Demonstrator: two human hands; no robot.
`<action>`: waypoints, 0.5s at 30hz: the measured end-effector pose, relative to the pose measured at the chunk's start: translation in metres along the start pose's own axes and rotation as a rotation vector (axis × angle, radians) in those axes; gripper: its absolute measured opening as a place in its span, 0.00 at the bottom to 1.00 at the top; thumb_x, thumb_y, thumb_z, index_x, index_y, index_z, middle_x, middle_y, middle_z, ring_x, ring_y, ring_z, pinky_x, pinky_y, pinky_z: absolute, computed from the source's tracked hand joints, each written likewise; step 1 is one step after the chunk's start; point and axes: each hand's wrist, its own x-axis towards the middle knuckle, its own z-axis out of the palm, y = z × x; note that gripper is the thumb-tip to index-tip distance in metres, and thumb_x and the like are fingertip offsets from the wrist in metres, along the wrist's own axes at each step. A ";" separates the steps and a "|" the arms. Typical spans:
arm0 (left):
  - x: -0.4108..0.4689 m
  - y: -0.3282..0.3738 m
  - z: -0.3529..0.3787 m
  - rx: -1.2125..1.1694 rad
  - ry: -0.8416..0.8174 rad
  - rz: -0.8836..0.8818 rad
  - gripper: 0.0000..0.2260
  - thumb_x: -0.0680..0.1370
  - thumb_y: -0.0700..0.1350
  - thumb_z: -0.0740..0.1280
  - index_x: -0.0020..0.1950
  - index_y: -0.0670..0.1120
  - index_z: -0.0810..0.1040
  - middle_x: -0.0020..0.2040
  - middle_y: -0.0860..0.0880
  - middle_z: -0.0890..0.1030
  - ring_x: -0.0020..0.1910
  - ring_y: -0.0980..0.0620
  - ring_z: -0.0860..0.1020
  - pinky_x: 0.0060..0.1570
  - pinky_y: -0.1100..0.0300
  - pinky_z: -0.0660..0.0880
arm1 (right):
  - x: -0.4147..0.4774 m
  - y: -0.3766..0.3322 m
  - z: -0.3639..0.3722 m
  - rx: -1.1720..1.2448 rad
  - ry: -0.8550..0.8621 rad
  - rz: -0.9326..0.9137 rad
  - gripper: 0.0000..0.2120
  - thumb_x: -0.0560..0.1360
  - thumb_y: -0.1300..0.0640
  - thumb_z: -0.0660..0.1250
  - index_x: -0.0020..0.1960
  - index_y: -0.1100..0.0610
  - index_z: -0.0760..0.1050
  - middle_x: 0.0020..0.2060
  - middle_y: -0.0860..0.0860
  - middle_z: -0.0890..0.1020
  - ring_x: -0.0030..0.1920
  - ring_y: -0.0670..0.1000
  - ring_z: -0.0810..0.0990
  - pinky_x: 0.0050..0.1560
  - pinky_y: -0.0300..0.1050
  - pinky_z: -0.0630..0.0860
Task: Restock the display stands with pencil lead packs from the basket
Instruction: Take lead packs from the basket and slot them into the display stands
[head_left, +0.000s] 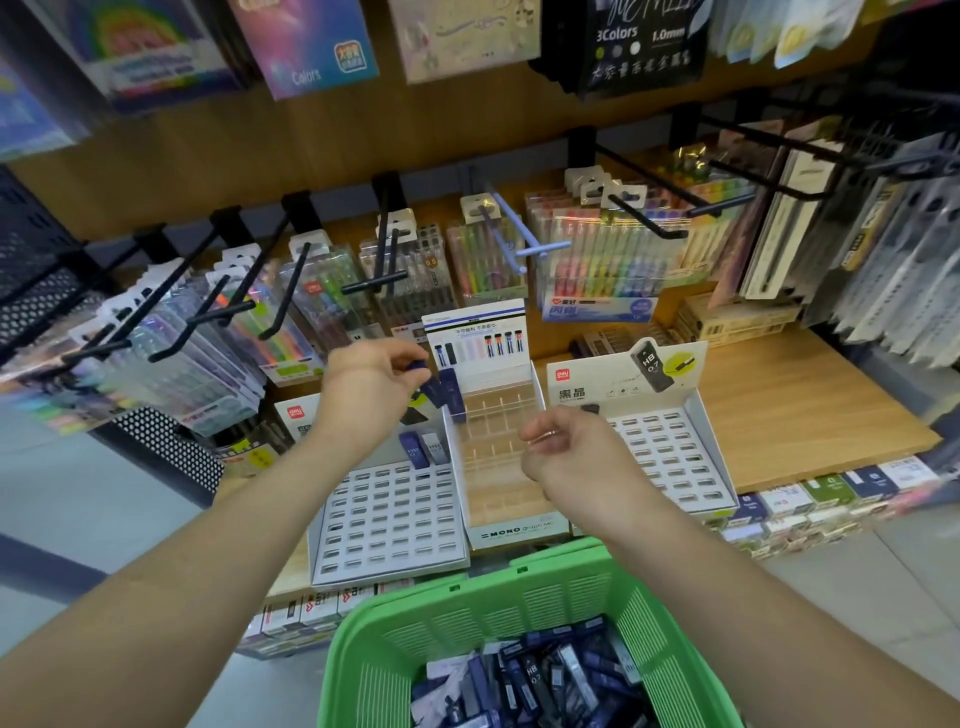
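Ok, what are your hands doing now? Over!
Left hand pinching a blue lead pack over the clear stand. Right hand curled, contents unclear. Basket holds plenty more. Nothing blocking.

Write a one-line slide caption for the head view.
Left hand pinches a dark blue lead pack at the middle stand; right hand curls nearby; green basket of packs sits below.

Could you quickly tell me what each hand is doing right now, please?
Left hand: pinching a dark blue lead pack.
Right hand: fingers curled; contents cannot be told.
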 end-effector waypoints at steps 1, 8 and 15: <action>0.001 -0.002 0.007 0.042 -0.004 0.036 0.07 0.74 0.44 0.73 0.52 0.47 0.84 0.44 0.51 0.83 0.41 0.56 0.78 0.50 0.67 0.72 | 0.002 0.004 0.000 -0.057 -0.014 -0.009 0.10 0.76 0.64 0.64 0.49 0.49 0.74 0.45 0.48 0.79 0.33 0.45 0.73 0.31 0.36 0.68; 0.020 -0.001 0.032 0.343 -0.100 0.182 0.07 0.77 0.49 0.68 0.54 0.52 0.81 0.48 0.49 0.84 0.47 0.47 0.79 0.41 0.59 0.72 | 0.001 0.044 -0.001 -0.591 -0.172 0.002 0.24 0.78 0.61 0.64 0.72 0.51 0.66 0.66 0.52 0.75 0.52 0.51 0.80 0.50 0.41 0.75; 0.020 -0.006 0.043 0.417 -0.178 0.185 0.06 0.77 0.48 0.67 0.53 0.51 0.78 0.47 0.47 0.83 0.46 0.43 0.79 0.43 0.53 0.76 | 0.008 0.071 -0.006 -0.648 -0.249 -0.003 0.27 0.78 0.62 0.64 0.75 0.50 0.63 0.75 0.49 0.66 0.55 0.48 0.79 0.43 0.31 0.71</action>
